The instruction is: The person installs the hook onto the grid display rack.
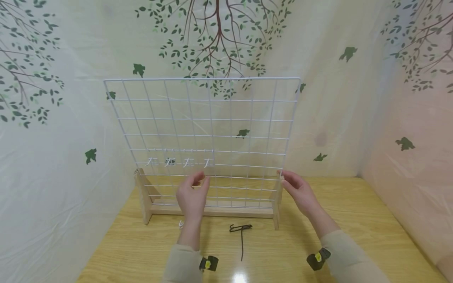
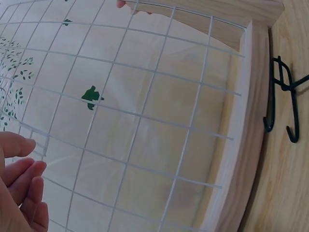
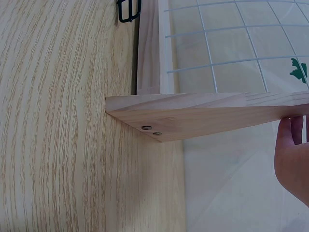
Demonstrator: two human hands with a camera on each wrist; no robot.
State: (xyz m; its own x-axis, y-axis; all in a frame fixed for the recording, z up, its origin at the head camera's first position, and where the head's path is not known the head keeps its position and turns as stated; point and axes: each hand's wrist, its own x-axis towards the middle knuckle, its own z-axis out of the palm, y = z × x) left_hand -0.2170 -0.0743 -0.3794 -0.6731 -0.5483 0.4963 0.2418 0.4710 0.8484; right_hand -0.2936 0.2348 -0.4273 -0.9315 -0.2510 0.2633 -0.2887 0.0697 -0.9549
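Note:
A white wire grid panel [image 1: 240,137] stands upright in a wooden stand [image 1: 240,211]. Several small white hooks [image 1: 187,162] hang in a row on its lower left part. My left hand [image 1: 192,194] is in front of the panel, just below the rightmost hook, fingers loosely bent. In the left wrist view a gap shows between thumb and fingers [image 2: 26,193], with nothing seen in it. At the top of the stand's right side post, my right hand [image 1: 299,192] pinches the wood; the right wrist view shows its thumb [image 3: 285,140] against the post's outer face.
A black metal double-prong hook [image 1: 242,228] lies on the wood-grain table [image 1: 332,228] in front of the stand. Beside my left wrist lies a small white hook [image 1: 181,224], partly hidden. Behind the panel hangs a pale curtain [image 1: 329,106] printed with leaves and branches.

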